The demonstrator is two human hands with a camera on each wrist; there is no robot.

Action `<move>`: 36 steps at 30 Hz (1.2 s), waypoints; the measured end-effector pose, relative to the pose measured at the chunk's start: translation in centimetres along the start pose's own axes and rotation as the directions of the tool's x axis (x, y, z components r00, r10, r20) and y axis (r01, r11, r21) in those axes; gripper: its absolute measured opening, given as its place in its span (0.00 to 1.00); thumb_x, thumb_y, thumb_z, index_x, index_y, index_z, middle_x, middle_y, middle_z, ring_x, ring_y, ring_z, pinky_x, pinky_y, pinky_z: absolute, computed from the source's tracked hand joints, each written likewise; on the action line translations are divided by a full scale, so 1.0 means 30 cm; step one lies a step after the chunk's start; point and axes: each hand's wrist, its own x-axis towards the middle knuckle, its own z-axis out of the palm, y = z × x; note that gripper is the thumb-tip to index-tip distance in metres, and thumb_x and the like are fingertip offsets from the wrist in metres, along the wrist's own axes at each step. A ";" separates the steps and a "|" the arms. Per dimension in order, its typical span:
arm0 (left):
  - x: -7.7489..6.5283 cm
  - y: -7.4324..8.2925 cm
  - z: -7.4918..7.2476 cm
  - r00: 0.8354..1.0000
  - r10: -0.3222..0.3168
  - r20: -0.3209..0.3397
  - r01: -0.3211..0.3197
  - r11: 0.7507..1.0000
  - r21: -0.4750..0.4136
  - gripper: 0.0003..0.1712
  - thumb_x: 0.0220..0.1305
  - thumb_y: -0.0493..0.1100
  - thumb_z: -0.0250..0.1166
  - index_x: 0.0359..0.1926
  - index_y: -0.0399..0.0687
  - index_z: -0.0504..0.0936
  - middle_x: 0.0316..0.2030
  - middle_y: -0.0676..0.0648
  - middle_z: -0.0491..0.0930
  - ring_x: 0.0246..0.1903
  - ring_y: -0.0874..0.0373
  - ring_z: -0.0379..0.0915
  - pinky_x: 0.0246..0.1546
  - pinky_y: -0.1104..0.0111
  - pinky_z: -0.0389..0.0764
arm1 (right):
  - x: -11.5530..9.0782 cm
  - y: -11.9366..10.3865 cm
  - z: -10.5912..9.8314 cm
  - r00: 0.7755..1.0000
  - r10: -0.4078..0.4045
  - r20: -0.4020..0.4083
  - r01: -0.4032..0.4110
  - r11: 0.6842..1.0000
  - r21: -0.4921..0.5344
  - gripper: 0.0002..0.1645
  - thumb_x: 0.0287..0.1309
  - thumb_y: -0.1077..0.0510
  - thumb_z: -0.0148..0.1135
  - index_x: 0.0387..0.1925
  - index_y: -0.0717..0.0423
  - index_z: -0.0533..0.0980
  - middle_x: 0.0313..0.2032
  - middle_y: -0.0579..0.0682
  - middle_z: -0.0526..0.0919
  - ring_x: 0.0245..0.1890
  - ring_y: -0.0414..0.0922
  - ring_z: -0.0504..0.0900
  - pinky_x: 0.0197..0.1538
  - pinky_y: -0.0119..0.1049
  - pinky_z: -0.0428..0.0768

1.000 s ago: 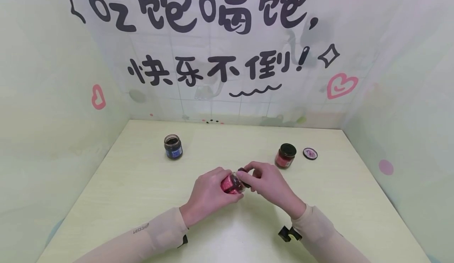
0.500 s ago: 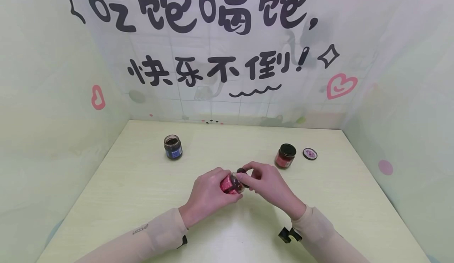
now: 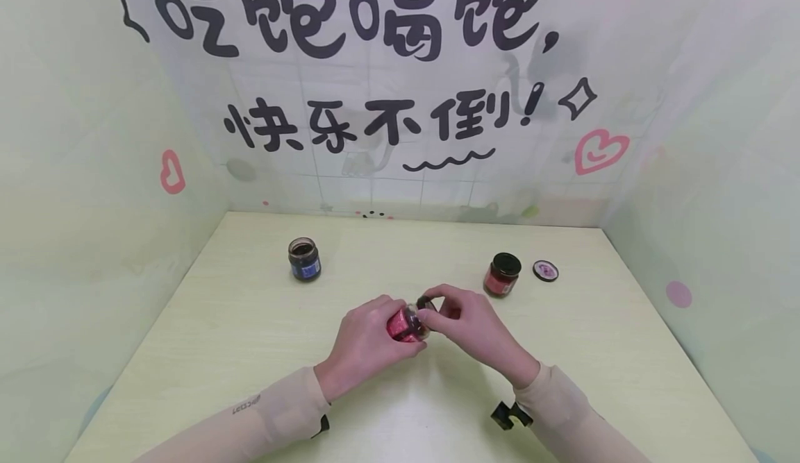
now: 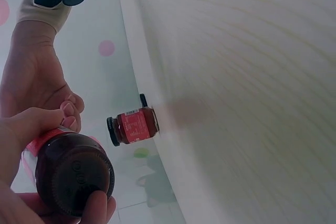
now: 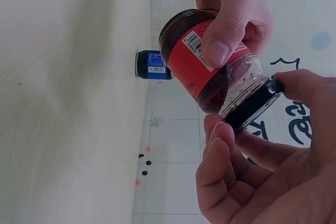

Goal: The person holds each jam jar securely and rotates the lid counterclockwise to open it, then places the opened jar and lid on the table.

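Note:
My left hand (image 3: 365,341) grips a glass jar with a red label (image 5: 194,69), tilted, its neck towards my right hand. Dark red contents fill much of the jar, and its dark base (image 4: 79,177) faces the left wrist camera. At the mouth, the thumb and fingers of my right hand (image 3: 475,324) pinch a black lid (image 5: 253,104) by its edge. In the right wrist view the lid sits right at the jar's rim, below the clear neck smeared with red.
An uncapped jar with a blue label (image 3: 305,262) stands at the left back of the table (image 3: 250,352). To the right is another red-labelled jar (image 3: 502,275) with its black lid on. A loose lid (image 3: 546,271) lies beside it, its printed face upwards. Walls enclose the table behind and on both sides.
My right fingers have shifted slightly around the lid, which shows at a slightly different angle. The left hand and its jar have hardly moved; the other jars stay put.

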 end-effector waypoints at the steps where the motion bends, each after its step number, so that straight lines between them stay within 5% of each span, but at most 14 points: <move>1: 0.000 0.000 0.000 1.000 -0.001 0.000 0.001 1.000 0.003 0.25 0.44 0.60 0.80 0.40 0.57 0.83 0.29 0.64 0.74 0.27 0.69 0.70 0.26 0.75 0.74 | -0.001 0.001 0.000 1.000 -0.003 -0.001 0.003 1.000 0.000 0.19 0.59 0.34 0.67 0.47 0.33 0.81 0.22 0.43 0.79 0.22 0.41 0.75 0.25 0.36 0.72; 29: -0.010 -0.003 0.001 1.000 -0.006 -0.007 0.006 1.000 -0.001 0.25 0.44 0.59 0.81 0.40 0.56 0.83 0.30 0.63 0.74 0.26 0.68 0.70 0.26 0.74 0.74 | -0.003 0.001 -0.008 1.000 -0.002 0.007 0.002 0.999 -0.049 0.25 0.60 0.28 0.62 0.55 0.30 0.78 0.29 0.39 0.83 0.26 0.41 0.80 0.28 0.41 0.78; 36: -0.014 0.003 0.004 1.000 -0.002 0.000 0.002 1.000 0.001 0.27 0.44 0.58 0.82 0.43 0.52 0.84 0.30 0.61 0.75 0.26 0.68 0.70 0.25 0.75 0.74 | 0.007 -0.012 -0.011 1.000 0.005 -0.030 -0.009 0.993 -0.117 0.24 0.62 0.24 0.54 0.42 0.32 0.80 0.22 0.39 0.80 0.20 0.40 0.79 0.24 0.41 0.76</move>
